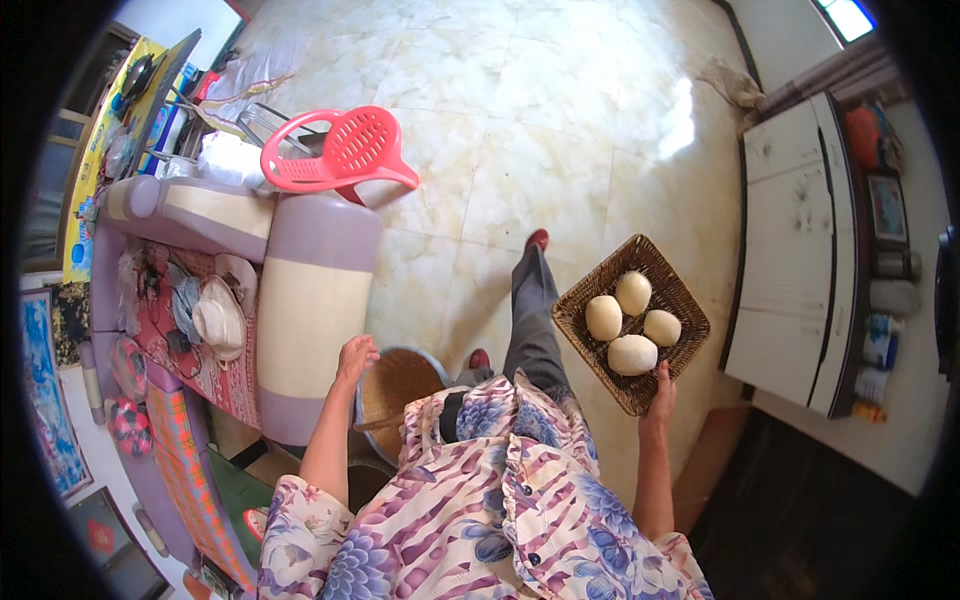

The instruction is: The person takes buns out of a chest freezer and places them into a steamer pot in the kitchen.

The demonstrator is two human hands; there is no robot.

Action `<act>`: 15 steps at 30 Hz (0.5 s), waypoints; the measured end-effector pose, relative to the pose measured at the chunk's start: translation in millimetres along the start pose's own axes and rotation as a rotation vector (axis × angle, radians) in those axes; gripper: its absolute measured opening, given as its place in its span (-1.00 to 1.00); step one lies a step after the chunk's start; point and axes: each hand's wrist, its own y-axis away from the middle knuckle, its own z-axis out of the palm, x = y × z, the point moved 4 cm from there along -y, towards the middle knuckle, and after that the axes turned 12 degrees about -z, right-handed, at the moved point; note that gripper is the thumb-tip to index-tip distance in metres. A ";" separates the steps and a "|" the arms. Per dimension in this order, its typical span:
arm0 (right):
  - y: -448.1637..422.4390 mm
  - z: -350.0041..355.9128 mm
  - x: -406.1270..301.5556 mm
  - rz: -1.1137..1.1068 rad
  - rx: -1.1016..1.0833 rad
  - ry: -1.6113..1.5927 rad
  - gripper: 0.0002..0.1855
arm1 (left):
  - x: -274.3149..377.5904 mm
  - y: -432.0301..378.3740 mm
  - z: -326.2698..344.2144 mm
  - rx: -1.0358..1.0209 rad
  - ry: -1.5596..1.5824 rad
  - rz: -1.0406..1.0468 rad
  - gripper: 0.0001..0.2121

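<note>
My right hand grips the near corner of a square brown wicker basket, thumb over its rim. In the basket lie several pale, rounded buns, grouped towards the middle. Nothing shows in my left hand, which hangs at my left side with loosely bent fingers. Beside and below that hand is a round woven basket with a blue-grey rim; my patterned shirt hides part of it. Whether the left hand touches its rim, I cannot tell.
A purple and cream sofa stands at left, with hats on its seat. Beyond its end is a red plastic chair. Along the right runs a white cabinet. Pale tiled floor stretches ahead.
</note>
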 end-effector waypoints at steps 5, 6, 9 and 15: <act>-103.8 88.4 -20.9 -0.062 -0.023 -0.019 -0.53 | 72.3 -23.7 6.8 0.054 -0.037 -0.059 -0.68; -128.6 102.5 -24.2 -0.089 -0.011 -0.033 -0.52 | 83.6 -28.7 15.9 0.057 -0.016 -0.068 -0.69; -167.7 139.2 -40.7 0.006 -0.068 -0.009 -0.51 | 89.0 -21.4 37.5 0.043 -0.018 -0.223 -0.67; -251.6 190.4 -94.8 0.027 -0.087 0.047 -0.54 | 158.3 -40.1 96.0 -0.073 -0.229 0.077 -0.62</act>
